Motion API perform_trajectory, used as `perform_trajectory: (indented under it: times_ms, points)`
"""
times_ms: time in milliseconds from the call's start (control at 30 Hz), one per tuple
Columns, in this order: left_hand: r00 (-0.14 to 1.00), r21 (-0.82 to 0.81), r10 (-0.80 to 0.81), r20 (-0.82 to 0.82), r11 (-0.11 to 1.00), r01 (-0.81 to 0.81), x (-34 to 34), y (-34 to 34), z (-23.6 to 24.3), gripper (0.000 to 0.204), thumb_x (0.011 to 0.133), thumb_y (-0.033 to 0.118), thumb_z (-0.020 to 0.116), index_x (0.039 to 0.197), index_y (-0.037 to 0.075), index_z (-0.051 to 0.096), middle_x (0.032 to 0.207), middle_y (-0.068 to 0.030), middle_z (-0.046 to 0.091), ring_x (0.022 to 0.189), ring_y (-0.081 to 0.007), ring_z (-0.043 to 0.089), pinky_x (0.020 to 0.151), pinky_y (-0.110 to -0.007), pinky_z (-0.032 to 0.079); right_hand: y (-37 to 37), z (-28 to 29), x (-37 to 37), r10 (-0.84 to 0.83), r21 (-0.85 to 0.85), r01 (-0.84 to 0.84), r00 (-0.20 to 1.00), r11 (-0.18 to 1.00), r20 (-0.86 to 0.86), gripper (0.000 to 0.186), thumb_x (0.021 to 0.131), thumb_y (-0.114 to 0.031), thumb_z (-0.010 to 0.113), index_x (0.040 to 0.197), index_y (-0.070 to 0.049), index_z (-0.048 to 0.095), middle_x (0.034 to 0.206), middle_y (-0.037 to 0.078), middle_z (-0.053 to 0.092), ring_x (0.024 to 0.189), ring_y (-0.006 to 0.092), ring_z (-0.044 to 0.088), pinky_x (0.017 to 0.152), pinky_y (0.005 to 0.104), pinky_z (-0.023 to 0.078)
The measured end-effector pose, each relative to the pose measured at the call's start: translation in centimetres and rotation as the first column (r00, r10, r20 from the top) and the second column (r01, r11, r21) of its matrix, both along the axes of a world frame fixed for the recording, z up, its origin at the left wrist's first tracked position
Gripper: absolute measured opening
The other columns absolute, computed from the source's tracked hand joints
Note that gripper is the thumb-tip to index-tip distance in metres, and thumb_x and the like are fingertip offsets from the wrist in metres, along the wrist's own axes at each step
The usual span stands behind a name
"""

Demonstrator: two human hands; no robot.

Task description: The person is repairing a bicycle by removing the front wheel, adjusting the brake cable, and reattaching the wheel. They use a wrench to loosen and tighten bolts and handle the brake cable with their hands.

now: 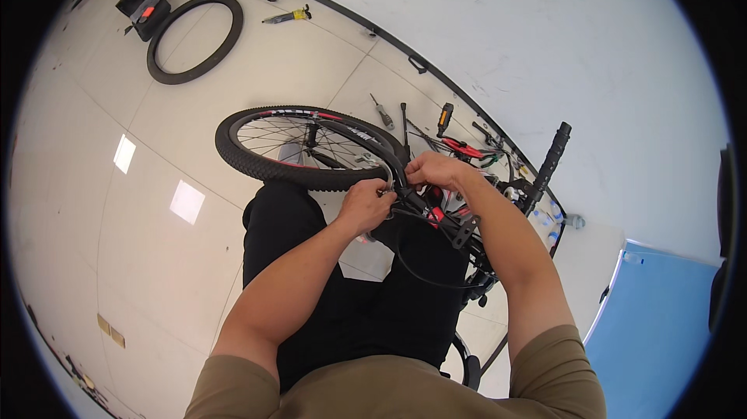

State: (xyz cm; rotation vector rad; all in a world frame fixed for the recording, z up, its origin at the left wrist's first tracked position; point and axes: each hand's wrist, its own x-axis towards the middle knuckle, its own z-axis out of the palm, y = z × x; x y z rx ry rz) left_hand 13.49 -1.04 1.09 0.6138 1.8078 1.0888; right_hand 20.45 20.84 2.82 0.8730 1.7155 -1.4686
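A bicycle lies tilted across my thighs, its spoked front wheel [247, 164] pointing to the far left. Both my hands meet at the top of the black fork [372, 145], close to the tyre. My left hand [366, 206] is closed at the near side of the fork, thumb and fingers pressed together. On the other side, my right hand [433, 171] has its fingertips pinched against the fork. Whatever lies between the fingers is too small or hidden to name. Black cables and a black handlebar [549, 161] are right of the hands.
Beyond the wheel lie a screwdriver [383, 114] and a pedal [445, 119]. Farther back are a loose tyre [184, 77], a yellow-and-dark tool [286, 16] and a black toolbox [149, 17]. A white wall with dark edging runs behind; a blue panel [661, 318] stands at right.
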Motion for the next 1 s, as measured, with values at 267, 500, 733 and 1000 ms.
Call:
perform_trajectory:
  times_ms: [267, 500, 733, 1000]
  points:
    - [0.998, 0.001, 0.018, 0.056, 1.000, -0.018, -0.4, -0.2, 0.6, 0.031, 0.084, 0.023, 0.068, 0.105, 0.000, 0.072, 0.075, -0.0134, 0.068, 0.068, -0.0207, 0.064, 0.067, -0.035, 0.050, -0.4, 3.0, -2.6, -0.293, 0.015, 0.301, 0.939, 0.954, -0.178, 0.015, 0.093, -0.006, 0.063, 0.101, 0.006, 0.068, 0.084, 0.011, 0.070, 0.070, 0.0125, 0.060, 0.070, 0.0261, 0.051]
    - [0.996, 0.111, 0.091, 0.020, 0.989, -0.092, -0.1, -1.1, -1.7, 0.034, 0.087, 0.015, 0.069, 0.112, -0.008, 0.067, 0.079, -0.0107, 0.070, 0.070, -0.0141, 0.065, 0.064, -0.029, 0.051, -1.2, 13.0, -4.3, -0.523, -0.482, 0.318, 0.761, 0.817, -0.384, 0.020, 0.098, -0.009, 0.060, 0.111, 0.005, 0.065, 0.091, 0.012, 0.068, 0.079, 0.0182, 0.064, 0.091, 0.0396, 0.053]
    - [0.907, 0.082, 0.329, 0.263, 0.929, -0.361, -1.3, -3.5, 1.8, 0.033, 0.088, 0.014, 0.067, 0.114, -0.006, 0.066, 0.080, -0.0078, 0.068, 0.070, -0.0130, 0.063, 0.063, -0.028, 0.050, -9.9, 20.4, -2.1, -0.640, -0.663, 0.220, 0.586, 0.716, -0.496, 0.019, 0.098, -0.008, 0.059, 0.111, 0.005, 0.066, 0.091, 0.010, 0.067, 0.077, 0.0174, 0.062, 0.083, 0.0367, 0.056]
    - [0.885, 0.231, 0.391, 0.252, 0.864, -0.448, 0.0, -9.8, 7.4, 0.026, 0.093, 0.007, 0.061, 0.117, -0.003, 0.064, 0.085, -0.0055, 0.066, 0.073, -0.0103, 0.061, 0.065, -0.025, 0.051, -21.6, 11.7, 6.5, -0.754, -0.776, 0.344, 0.610, 0.528, -0.243, 0.017, 0.099, -0.005, 0.057, 0.113, 0.002, 0.064, 0.100, 0.013, 0.068, 0.080, 0.0157, 0.065, 0.081, 0.0363, 0.057]
